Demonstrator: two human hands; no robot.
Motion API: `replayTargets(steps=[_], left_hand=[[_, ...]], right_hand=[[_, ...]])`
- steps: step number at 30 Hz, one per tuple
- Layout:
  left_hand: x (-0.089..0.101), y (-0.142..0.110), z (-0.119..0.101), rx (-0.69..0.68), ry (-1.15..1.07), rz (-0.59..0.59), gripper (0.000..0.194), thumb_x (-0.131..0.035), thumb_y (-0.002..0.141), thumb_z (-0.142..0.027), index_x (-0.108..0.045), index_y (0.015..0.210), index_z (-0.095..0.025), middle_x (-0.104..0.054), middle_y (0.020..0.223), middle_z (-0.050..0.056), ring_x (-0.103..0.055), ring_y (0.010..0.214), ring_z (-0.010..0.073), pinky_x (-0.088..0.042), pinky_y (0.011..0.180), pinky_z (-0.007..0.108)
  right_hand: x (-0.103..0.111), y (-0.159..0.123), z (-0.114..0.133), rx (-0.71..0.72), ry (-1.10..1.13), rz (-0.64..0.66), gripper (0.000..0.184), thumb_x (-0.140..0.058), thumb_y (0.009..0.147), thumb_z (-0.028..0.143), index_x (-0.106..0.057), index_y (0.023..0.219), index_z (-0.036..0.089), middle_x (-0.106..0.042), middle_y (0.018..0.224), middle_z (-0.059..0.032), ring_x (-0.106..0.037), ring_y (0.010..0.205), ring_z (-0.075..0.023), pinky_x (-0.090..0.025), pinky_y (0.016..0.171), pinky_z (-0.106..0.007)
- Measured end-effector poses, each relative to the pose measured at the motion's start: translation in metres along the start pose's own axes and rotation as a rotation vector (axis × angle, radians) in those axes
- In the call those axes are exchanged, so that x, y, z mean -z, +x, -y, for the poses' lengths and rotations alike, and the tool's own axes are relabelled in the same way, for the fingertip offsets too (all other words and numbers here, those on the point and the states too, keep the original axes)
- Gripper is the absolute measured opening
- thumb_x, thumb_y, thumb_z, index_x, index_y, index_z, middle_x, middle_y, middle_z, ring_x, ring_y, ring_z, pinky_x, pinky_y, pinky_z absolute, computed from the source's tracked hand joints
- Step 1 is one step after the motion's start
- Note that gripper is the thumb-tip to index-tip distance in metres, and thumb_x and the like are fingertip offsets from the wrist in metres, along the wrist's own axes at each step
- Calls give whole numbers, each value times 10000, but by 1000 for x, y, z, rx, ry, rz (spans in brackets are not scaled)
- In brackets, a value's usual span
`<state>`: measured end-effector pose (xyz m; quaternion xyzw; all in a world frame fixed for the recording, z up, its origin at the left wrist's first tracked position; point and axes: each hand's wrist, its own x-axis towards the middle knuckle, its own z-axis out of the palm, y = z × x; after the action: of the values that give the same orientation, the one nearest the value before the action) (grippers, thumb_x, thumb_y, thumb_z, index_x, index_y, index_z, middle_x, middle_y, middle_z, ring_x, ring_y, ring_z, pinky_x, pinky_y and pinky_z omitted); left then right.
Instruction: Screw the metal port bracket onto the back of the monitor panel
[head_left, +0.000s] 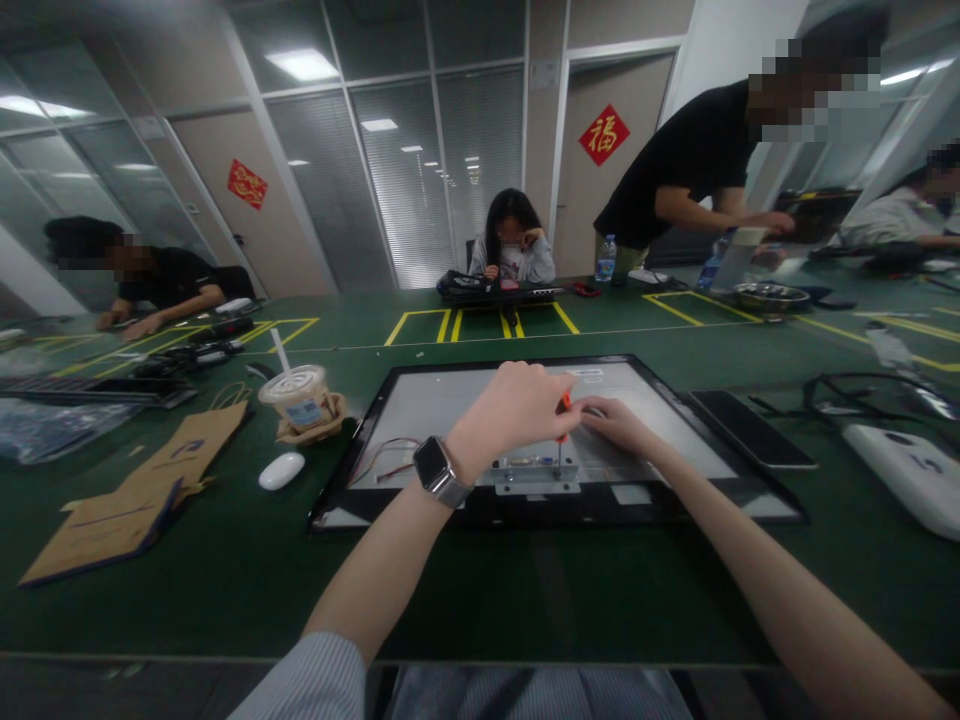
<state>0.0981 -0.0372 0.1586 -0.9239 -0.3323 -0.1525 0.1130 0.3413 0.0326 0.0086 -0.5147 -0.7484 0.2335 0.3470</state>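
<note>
A monitor panel [390, 400] lies face down on the green table, its grey metal back and a small connector bracket [536, 477] showing. My left hand [514, 410], a watch on its wrist, is closed round an orange-handled screwdriver [561, 432] that stands upright with its tip on the bracket. My right hand [619, 422] rests on the panel just right of the screwdriver, fingers curled toward its shaft. Thin wires [386, 455] run along the panel's left part.
Left of the panel are a white mouse [281, 470], a lidded drink cup with a straw [298, 395] and a brown paper bag [142, 480]. To the right lie a dark phone [750, 428], a white device [907, 470] and black cables [847, 395]. Other people work along the table's far side.
</note>
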Motion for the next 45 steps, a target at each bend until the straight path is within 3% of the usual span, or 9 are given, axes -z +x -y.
replayTargets(steps=[7, 10, 14, 18, 23, 31, 37, 41, 45], left_hand=[[4, 0, -10, -46, -25, 13, 434, -383, 1031, -441, -672, 882, -153, -651, 813, 73, -573, 682, 182, -335, 576, 315], [4, 0, -12, -62, -105, 16, 381, -356, 1027, -388, -641, 965, -142, -616, 1024, 95, -560, 713, 163, -378, 605, 310], [2, 0, -10, -72, -307, 83, 278, -371, 1013, -322, -586, 1065, -155, -577, 1104, 92, -569, 766, 154, -441, 699, 315], [-2, 2, -7, -84, -351, 65, 244, -392, 1032, -325, -576, 1044, -164, -619, 1054, 76, -587, 869, 178, -447, 765, 313], [-3, 2, -4, -55, -264, 32, 324, -395, 1036, -411, -588, 946, -166, -621, 965, 68, -573, 797, 180, -428, 696, 307], [-9, 6, 4, -143, -528, 75, 164, -506, 965, -255, -590, 1077, -169, -631, 1078, 71, -595, 971, 178, -462, 863, 297], [-5, 3, 3, -84, -375, 59, 238, -534, 969, -409, -587, 931, -180, -611, 947, 52, -560, 790, 171, -428, 702, 307], [-4, 3, 4, -177, -523, 114, 172, -602, 839, -198, -587, 1008, -176, -618, 1065, 71, -590, 873, 169, -469, 759, 300], [-7, 6, 6, -188, -616, 159, 225, -543, 833, -100, -592, 1041, -170, -670, 938, 46, -606, 802, 152, -468, 732, 286]], right_hand=[[0, -2, 5, 22, 28, -3, 242, -582, 791, 405, -745, 827, 231, -798, 952, -90, -713, 949, -310, -527, 913, -443], [-1, -3, 7, 27, 48, -7, 219, -577, 785, 400, -719, 769, 233, -791, 888, -80, -709, 911, -301, -537, 886, -435], [-1, -3, 7, 15, 48, -24, 199, -583, 776, 374, -716, 737, 232, -784, 837, -76, -707, 890, -311, -544, 868, -438], [-3, -2, 6, 9, 35, -36, 191, -593, 783, 362, -731, 748, 235, -792, 837, -63, -712, 897, -312, -547, 874, -430], [-2, -2, 6, 16, 33, -37, 213, -603, 793, 383, -746, 805, 226, -802, 906, -69, -719, 911, -304, -553, 857, -422], [-1, -3, 8, -14, 25, -32, 215, -609, 787, 377, -761, 789, 224, -800, 917, -77, -720, 932, -320, -536, 902, -451], [0, -2, 6, 24, 27, 4, 204, -613, 779, 390, -751, 793, 239, -800, 915, -70, -718, 932, -320, -542, 895, -457], [0, -2, 6, -20, 3, -15, 182, -596, 781, 354, -738, 761, 242, -792, 853, -68, -723, 900, -322, -559, 859, -439], [0, -2, 7, -26, -18, -22, 184, -595, 780, 361, -739, 757, 249, -792, 838, -64, -721, 889, -320, -560, 845, -417]])
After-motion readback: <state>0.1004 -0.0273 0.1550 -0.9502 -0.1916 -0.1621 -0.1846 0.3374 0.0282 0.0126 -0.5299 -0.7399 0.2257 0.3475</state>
